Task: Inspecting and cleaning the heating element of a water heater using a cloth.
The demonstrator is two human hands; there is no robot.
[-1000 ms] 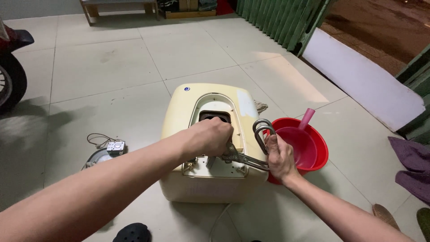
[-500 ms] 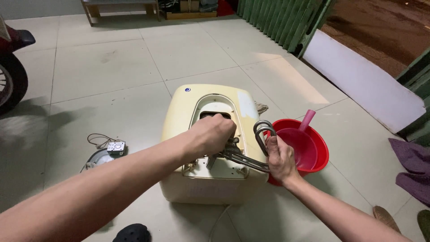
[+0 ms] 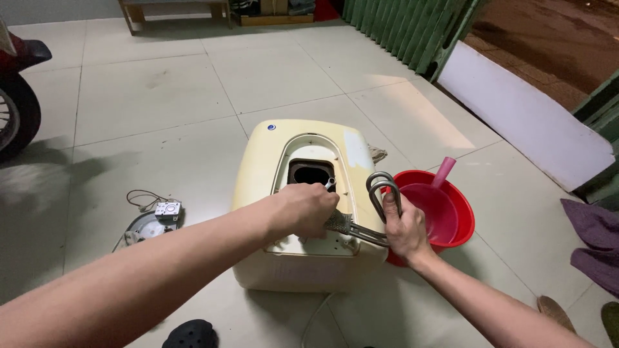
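A big cream plastic box with round corners, a water heater (image 3: 303, 193), lies flat on the pale floor tiles (image 3: 161, 96). Its smooth top has an oval frame with a dark hole (image 3: 311, 171) in the middle.

The left hand (image 3: 303, 209) sits on the heater, just at 6 o'clock from the hole. Its fingers are curled tight around the crusty grey end of a bent metal heating rod (image 3: 361, 229). The right hand (image 3: 401, 229) is at 3 o'clock from the left hand. Its fingers are wrapped around the shiny looped end (image 3: 383, 187) of the same rod, which sticks up over the heater's right edge.

A round red plastic bowl (image 3: 461, 216) sits on the floor, touching the heater at 3 o'clock. A pink scoop (image 3: 438, 187) rests inside it.

At 9 o'clock from the heater, well apart, lies a round metal plate with thin wires (image 3: 155, 219). A dark wheel (image 3: 16, 116) shows at 10 o'clock.
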